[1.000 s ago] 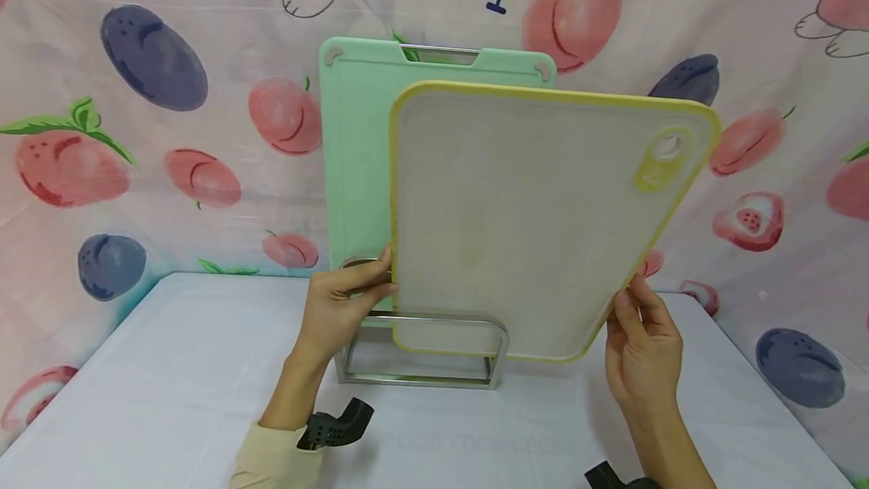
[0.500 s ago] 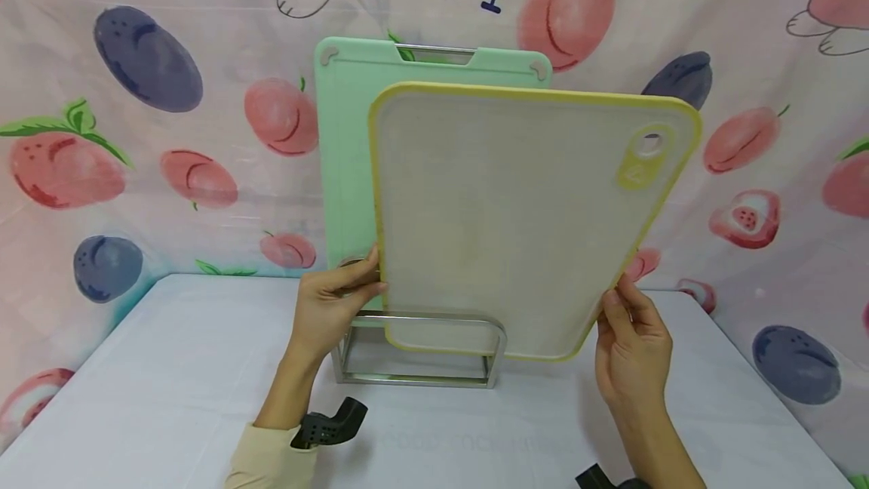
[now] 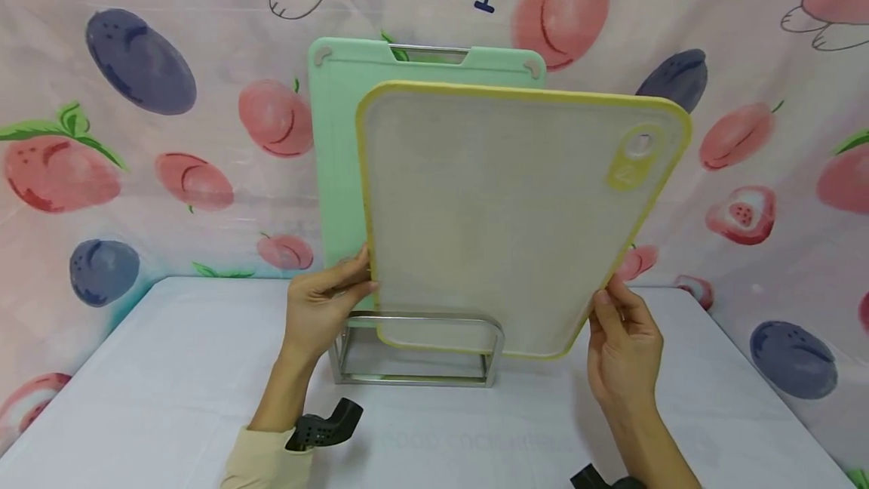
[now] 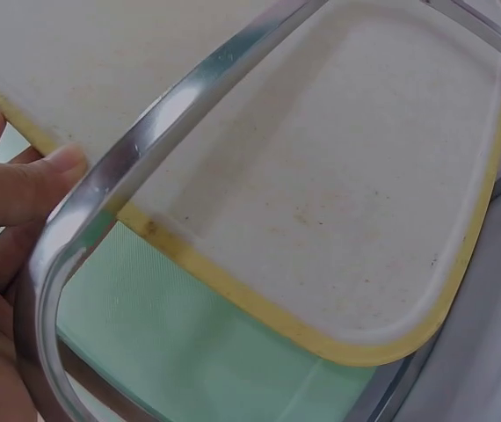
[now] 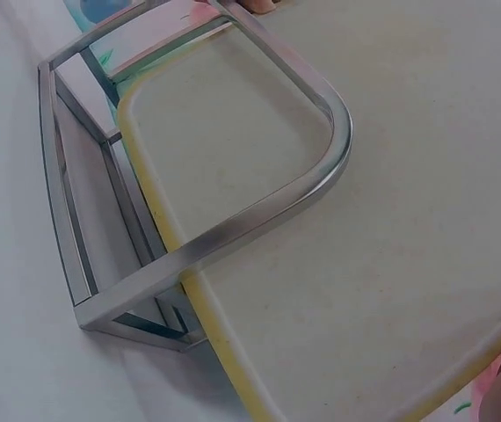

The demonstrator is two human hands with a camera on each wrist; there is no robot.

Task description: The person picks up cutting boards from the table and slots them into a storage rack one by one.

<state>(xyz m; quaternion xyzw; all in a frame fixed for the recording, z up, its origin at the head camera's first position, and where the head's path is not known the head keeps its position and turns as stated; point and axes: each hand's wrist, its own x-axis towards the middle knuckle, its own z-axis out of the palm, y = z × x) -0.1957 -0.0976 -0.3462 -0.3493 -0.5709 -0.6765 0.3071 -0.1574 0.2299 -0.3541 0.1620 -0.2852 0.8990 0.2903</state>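
A white cutting board (image 3: 502, 210) with a yellow rim stands tilted. Its lower left corner sits behind the front bar of a metal rack (image 3: 424, 316), while its right part juts out past the rack. My left hand (image 3: 319, 308) pinches the left edge, thumb in front. On the right edge, low down, my right hand (image 3: 624, 349) holds it between thumb and fingers. The left wrist view shows the board's corner (image 4: 347, 325) inside the rack, close over its lower bars. Behind it, a green cutting board (image 3: 339, 157) stands upright in the rack, largely hidden.
The rack stands on a white-covered table (image 3: 170, 368). A fruit-patterned cloth (image 3: 204, 36) hangs behind the table. Black wrist mounts (image 3: 326, 426) sit on both forearms.
The white board has slid left relative to the rack, both hands moving with it, so more of it lies behind the front bar. The grips look unchanged.
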